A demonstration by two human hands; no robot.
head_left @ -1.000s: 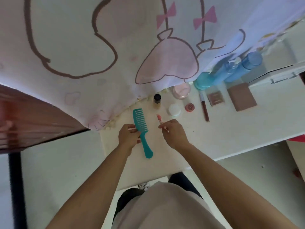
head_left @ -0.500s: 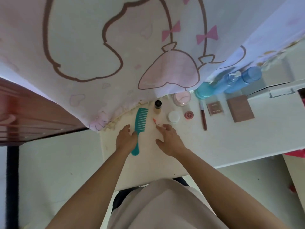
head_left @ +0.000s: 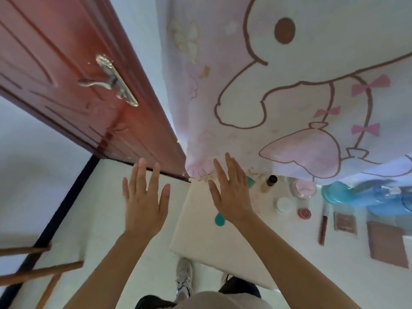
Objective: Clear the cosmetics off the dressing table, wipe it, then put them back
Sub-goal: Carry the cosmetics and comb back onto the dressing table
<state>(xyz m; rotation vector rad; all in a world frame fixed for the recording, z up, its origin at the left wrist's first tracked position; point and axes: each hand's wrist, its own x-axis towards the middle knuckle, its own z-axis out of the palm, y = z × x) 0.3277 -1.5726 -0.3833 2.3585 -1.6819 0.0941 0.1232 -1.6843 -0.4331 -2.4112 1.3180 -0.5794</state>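
Both hands empty. Your left hand [head_left: 143, 201] and right hand [head_left: 231, 195] are flat, palms down, fingers straight and spread wide, gripping nothing.

Comb [head_left: 219, 219]: teal, lies under your right hand. Only the handle end and a few teeth show. Long axis runs near-left to far-right. Contact with the palm: cannot tell.

The other cosmetics all lie to the right of both hands, along the far side of the dressing table [head_left: 207, 248]: dark-capped bottle [head_left: 269, 182], pink jar [head_left: 303, 188], white pot [head_left: 284, 205], lip tube [head_left: 323, 226] (long axis near-to-far), small compact [head_left: 345, 223], brown compact [head_left: 388, 244], blue bottles [head_left: 361, 195]. Your right hand is nearer to every 1 of them. Your left hand hangs over the floor, beyond the table's left edge.

Edges: the table's far-left corner sits between your hands. The curtain [head_left: 289, 108] drapes over the far edge above the row. The door [head_left: 89, 97] stands close on the left.

Judgement: free room is the white strip on the near side of the row.
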